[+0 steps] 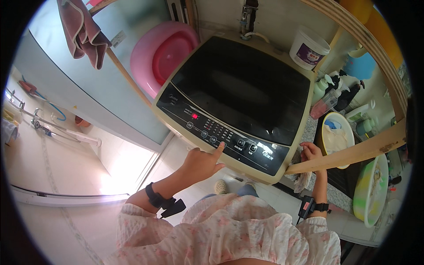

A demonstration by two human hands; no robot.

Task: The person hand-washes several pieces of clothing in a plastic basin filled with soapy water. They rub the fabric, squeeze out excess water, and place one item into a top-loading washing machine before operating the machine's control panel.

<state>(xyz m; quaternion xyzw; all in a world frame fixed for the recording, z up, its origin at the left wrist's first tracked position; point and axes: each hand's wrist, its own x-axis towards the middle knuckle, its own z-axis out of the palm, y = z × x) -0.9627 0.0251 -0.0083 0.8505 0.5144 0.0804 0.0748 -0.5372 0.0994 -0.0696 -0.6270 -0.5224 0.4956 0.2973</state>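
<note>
A top-loading Midea washing machine with a dark lid (pixel 241 86) and a beige body fills the middle of the view. Along its front edge runs a black control panel (pixel 185 106) with a lit red display (pixel 194 116). My left hand (pixel 202 162) has its index finger stretched onto a button at the panel's lower edge, the other fingers curled and the thumb apart. To the right of the machine, my right hand (pixel 310 151) hovers by the stone counter with loosely bent fingers and nothing visible in them. A wooden bar (pixel 347 150) crosses in front of that wrist.
A pink basin (pixel 142 59) leans at the machine's left, beside a frosted glass panel (pixel 109 86). On the back right corner stands a white bucket (pixel 303 41). Pump bottles (pixel 319 89), a yellow-rimmed basin (pixel 350 132) and a green-yellow basin (pixel 362 198) line the right side.
</note>
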